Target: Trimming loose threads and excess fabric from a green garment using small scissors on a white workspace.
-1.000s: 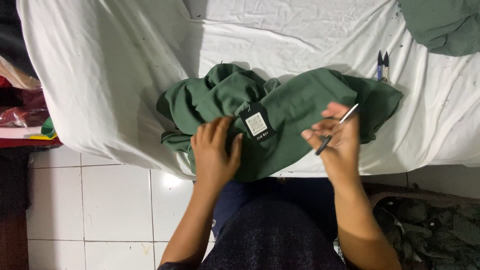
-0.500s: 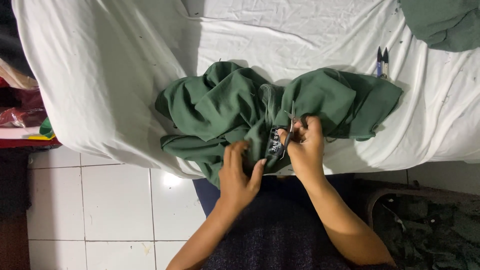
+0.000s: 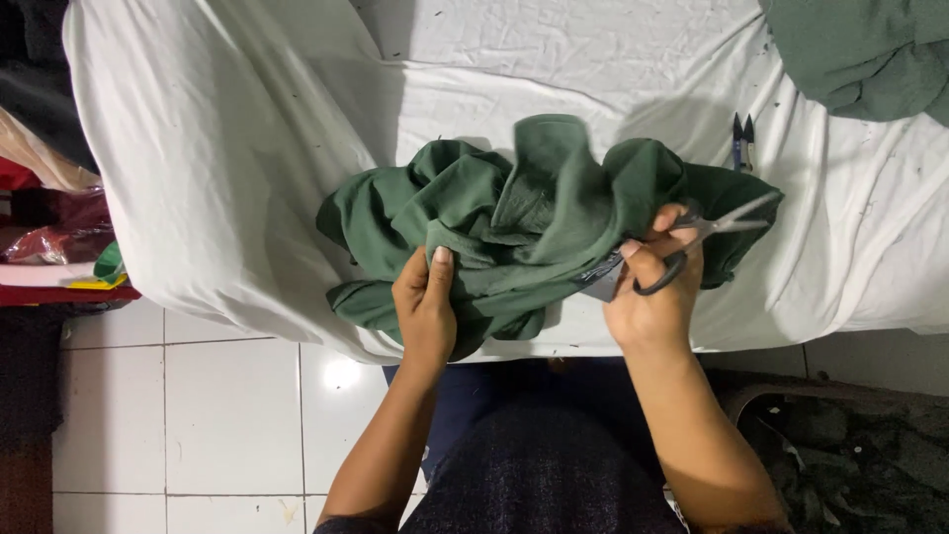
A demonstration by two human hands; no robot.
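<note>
A crumpled dark green garment (image 3: pixel 514 222) lies bunched at the near edge of a table covered by a white sheet (image 3: pixel 247 148). My left hand (image 3: pixel 427 307) grips a fold at the garment's lower middle. My right hand (image 3: pixel 654 287) holds a pair of black-handled scissors (image 3: pixel 704 242), blades pointing right, and also pinches the garment's edge where a small dark label shows beside the thumb.
Small dark thread snips (image 3: pixel 741 138) lie on the sheet behind the garment at right. Another green cloth pile (image 3: pixel 870 49) sits at the far right corner. Red and dark bags (image 3: pixel 40 227) stand at left over a white tiled floor (image 3: pixel 227 415).
The garment has been gathered and lifted into a taller bunch. My right hand moved right with the scissors, and my left hand shifted left along the fold. The label is now mostly covered.
</note>
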